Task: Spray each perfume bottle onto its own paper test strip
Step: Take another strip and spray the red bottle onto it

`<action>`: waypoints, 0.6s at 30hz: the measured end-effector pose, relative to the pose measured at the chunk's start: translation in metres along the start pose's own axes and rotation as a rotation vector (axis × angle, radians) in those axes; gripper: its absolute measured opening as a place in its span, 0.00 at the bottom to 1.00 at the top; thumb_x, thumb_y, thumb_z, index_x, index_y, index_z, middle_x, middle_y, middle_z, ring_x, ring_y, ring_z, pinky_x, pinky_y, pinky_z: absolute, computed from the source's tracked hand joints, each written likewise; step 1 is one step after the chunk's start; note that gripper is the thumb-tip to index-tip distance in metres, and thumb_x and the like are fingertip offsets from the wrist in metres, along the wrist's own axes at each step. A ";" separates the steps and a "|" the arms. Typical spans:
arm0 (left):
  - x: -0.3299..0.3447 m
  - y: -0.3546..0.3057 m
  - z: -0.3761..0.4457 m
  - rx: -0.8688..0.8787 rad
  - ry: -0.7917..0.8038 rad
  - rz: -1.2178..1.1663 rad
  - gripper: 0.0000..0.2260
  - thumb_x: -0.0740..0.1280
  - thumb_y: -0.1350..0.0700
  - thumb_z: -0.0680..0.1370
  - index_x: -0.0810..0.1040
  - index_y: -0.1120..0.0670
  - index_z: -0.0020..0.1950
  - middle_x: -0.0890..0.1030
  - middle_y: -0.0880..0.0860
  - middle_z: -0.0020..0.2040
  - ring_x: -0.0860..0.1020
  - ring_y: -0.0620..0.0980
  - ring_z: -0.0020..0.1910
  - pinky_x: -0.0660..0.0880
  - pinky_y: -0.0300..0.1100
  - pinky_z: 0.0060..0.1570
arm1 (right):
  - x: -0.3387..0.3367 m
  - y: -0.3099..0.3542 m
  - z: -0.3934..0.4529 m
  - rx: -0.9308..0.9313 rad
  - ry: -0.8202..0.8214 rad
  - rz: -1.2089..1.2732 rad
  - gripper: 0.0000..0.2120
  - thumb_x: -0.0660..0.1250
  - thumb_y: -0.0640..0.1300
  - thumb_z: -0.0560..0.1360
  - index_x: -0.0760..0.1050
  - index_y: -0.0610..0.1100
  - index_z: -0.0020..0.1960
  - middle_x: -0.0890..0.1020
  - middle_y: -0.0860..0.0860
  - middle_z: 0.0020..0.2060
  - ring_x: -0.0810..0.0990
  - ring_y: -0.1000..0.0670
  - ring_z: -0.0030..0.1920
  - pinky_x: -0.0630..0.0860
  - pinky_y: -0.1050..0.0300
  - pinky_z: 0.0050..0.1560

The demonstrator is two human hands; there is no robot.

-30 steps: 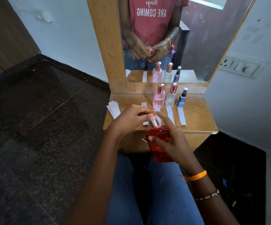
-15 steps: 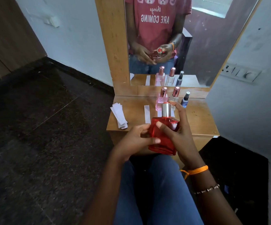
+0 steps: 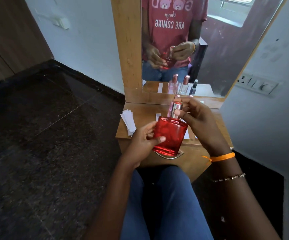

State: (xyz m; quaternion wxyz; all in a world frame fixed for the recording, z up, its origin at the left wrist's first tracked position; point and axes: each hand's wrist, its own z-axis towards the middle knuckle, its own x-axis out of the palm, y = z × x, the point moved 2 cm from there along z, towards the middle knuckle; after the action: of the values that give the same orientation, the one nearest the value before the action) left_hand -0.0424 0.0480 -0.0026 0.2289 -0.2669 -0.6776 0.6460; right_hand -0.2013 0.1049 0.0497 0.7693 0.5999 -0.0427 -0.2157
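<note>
A red glass perfume bottle [image 3: 169,134] with a silver cap [image 3: 176,110] is upright in front of the wooden dresser top [image 3: 143,113]. My left hand [image 3: 142,141] grips the bottle's body from the left. My right hand [image 3: 199,122] pinches the silver cap. Behind the bottle, a pink bottle [image 3: 171,108] shows only partly; the other bottles are hidden by my right hand. One white test strip [image 3: 158,116] lies on the dresser, and ends of others [image 3: 186,134] peek out under my right hand.
A stack of spare white strips [image 3: 128,122] lies at the dresser's left edge. A mirror [image 3: 226,49] rises at the back and reflects the bottles and hands. A wall with a switch panel [image 3: 259,85] stands close on the right. Dark floor spreads to the left.
The red bottle has been turned upright and raised. My left hand moved from the cap to the bottle's body, and my right hand moved up from the body to the silver cap.
</note>
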 end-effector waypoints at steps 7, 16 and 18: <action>-0.008 -0.003 -0.008 0.061 0.074 -0.091 0.19 0.67 0.60 0.72 0.75 0.50 0.62 0.82 0.51 0.55 0.79 0.50 0.57 0.74 0.46 0.59 | 0.001 0.004 0.009 0.055 0.254 0.352 0.13 0.64 0.36 0.73 0.76 0.42 0.57 0.85 0.49 0.45 0.81 0.52 0.47 0.79 0.59 0.50; 0.006 0.010 -0.006 0.148 -0.108 -0.180 0.20 0.69 0.55 0.72 0.74 0.49 0.64 0.83 0.49 0.54 0.79 0.48 0.57 0.76 0.43 0.54 | 0.014 0.004 0.011 0.077 0.154 0.336 0.14 0.64 0.36 0.75 0.74 0.40 0.61 0.85 0.50 0.42 0.82 0.55 0.45 0.78 0.62 0.48; 0.014 0.011 -0.005 0.183 -0.223 -0.141 0.23 0.69 0.48 0.70 0.74 0.49 0.64 0.82 0.50 0.54 0.79 0.49 0.56 0.76 0.41 0.51 | 0.021 0.007 0.011 0.047 0.020 0.204 0.15 0.66 0.35 0.75 0.75 0.41 0.61 0.85 0.43 0.40 0.79 0.55 0.43 0.77 0.63 0.45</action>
State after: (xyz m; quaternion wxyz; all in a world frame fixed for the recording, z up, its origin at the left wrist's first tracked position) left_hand -0.0492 0.0610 -0.0141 0.2207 -0.1233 -0.6542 0.7128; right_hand -0.1845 0.0880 0.0553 0.7733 0.6125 -0.1009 -0.1289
